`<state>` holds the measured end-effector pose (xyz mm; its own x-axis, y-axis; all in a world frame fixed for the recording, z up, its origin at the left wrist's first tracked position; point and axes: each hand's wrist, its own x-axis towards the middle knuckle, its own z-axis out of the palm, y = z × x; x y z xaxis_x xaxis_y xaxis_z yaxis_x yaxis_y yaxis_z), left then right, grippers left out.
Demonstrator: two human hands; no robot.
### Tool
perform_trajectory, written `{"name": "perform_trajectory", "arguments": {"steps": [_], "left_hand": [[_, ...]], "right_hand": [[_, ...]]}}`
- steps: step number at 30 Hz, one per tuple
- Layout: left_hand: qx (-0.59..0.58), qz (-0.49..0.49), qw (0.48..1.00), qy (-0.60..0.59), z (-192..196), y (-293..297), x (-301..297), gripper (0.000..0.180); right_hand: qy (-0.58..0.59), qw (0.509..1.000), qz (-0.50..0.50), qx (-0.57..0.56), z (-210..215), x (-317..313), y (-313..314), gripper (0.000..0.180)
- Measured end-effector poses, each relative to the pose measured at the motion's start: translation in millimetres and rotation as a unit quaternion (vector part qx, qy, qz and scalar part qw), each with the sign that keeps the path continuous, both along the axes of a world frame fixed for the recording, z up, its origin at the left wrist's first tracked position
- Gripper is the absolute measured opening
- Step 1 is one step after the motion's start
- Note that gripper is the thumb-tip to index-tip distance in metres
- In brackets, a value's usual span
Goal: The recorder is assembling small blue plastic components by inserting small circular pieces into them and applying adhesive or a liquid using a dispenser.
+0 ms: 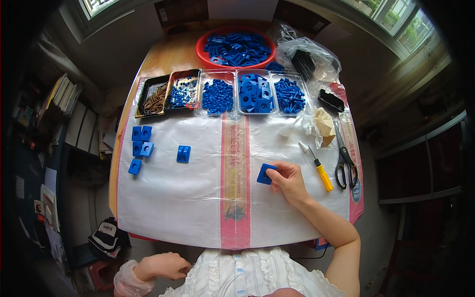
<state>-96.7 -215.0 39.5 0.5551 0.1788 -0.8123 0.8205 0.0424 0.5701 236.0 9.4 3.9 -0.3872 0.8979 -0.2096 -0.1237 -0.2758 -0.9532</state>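
Note:
My right hand (288, 180) is closed on a blue plastic square piece (265, 173) with a round hole, pinched between thumb and fingers above the white sheet. My left hand (166, 266) is off the table, beside my lap, its fingers loosely curled; nothing shows in them. On the left of the sheet lie several similar blue pieces with holes (137, 148) in a loose cluster. A blue ridged block (183, 154) sits apart to their right. To the right of my right hand lies a yellow-handled screwdriver (322, 173), with black-handled scissors (345, 166) beyond it.
Across the back stand trays of brown screws (155, 99), small metal-and-blue parts (183, 92), blue plugs (217, 96), blue square pieces (255, 94) and blue pins (290, 95). Behind them is a red basin (200, 52) heaped with blue parts. Crumpled paper (324, 123) and a black tray (331, 100) lie right.

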Motion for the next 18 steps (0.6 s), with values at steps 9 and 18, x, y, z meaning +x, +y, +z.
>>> {"name": "perform_trajectory", "arguments": {"steps": [9, 18], "left_hand": [[0.169, 0.284, 0.907, -0.262, 84.2, 114.9, 42.3, 0.018], [0.131, 0.393, 0.832, -0.369, -6.4, 178.4, 128.6, 0.055]], "right_hand": [[-0.010, 1.000, -0.003, 0.011, 5.6, -1.6, -1.7, 0.012], [0.017, 0.999, 0.002, 0.041, -1.3, 1.2, -1.8, 0.013]]}}
